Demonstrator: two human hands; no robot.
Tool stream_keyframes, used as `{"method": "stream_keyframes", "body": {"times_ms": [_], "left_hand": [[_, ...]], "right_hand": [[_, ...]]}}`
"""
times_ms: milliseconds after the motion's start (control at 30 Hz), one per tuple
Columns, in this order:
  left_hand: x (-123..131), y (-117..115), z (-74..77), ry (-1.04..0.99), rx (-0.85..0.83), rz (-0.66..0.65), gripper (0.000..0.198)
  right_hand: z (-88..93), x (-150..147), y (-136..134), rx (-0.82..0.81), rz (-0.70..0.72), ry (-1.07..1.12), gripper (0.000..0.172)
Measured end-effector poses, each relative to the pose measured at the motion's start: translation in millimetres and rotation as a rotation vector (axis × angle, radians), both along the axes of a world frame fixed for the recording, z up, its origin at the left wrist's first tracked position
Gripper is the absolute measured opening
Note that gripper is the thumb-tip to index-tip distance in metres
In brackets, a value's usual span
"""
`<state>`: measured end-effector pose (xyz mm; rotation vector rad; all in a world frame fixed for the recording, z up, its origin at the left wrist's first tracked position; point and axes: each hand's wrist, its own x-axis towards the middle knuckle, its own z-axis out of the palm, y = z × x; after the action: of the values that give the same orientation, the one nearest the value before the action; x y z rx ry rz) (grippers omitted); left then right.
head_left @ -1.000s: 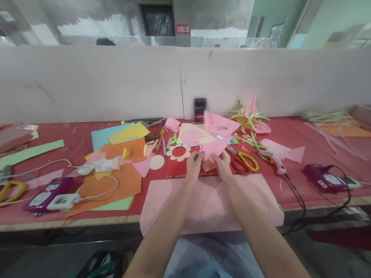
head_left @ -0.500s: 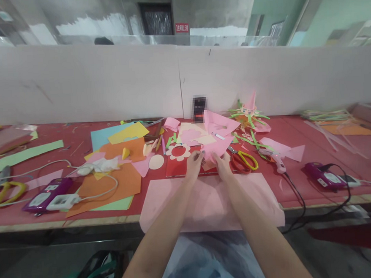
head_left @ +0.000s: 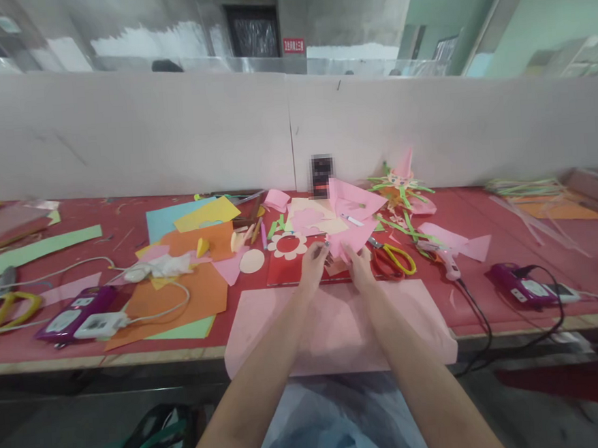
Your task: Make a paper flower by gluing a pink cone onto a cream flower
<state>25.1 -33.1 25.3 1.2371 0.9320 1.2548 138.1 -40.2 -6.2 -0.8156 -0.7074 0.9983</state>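
Both my hands meet at the middle of the red table (head_left: 488, 299) over a red card (head_left: 284, 269). My left hand (head_left: 313, 265) and my right hand (head_left: 359, 267) have their fingers closed on a folded pink paper piece (head_left: 348, 237) held between them. A large pale pink sheet (head_left: 337, 330) lies under my forearms and hangs over the table's front edge. A white paper flower (head_left: 287, 245) rests on the red card just left of my left hand.
Red-and-yellow scissors (head_left: 391, 258) and a pink glue gun (head_left: 447, 258) lie right of my hands. Purple devices with cables (head_left: 521, 287) (head_left: 74, 315) sit at both sides. Orange (head_left: 181, 297), yellow and blue sheets (head_left: 168, 219) cover the left. A white partition (head_left: 170, 137) backs the table.
My right hand's fingers have shifted slightly on the pink paper; otherwise the hands and the table stay as they were.
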Motion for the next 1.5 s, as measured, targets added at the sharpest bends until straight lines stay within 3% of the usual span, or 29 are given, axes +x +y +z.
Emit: {"method": "stream_keyframes", "body": {"times_ms": [300,567,1133,1333,1500], "left_hand": [[-1.6,-12.4,3.4,0.27,0.135,0.151,0.021],[-1.7,-9.8,1.8,0.283,0.16,0.213,0.013],[-0.3,0.8,-5.0,0.048,0.082,0.058,0.026],[-1.9,4.6,-9.6,0.024,0.075,0.056,0.026],[-1.7,3.6,-6.8,-0.002,-0.028,0.02,0.029]], "right_hand": [[5.0,-2.1,-4.9,0.0,-0.013,-0.069,0.035],[5.6,-1.6,-4.3,0.031,-0.032,-0.19,0.039],[10.9,-3.4,-6.9,0.015,-0.027,-0.165,0.041],[11.4,-4.1,-7.3,0.018,-0.014,-0.129,0.037],[8.9,-3.6,-5.2,0.031,-0.009,-0.115,0.04]]}}
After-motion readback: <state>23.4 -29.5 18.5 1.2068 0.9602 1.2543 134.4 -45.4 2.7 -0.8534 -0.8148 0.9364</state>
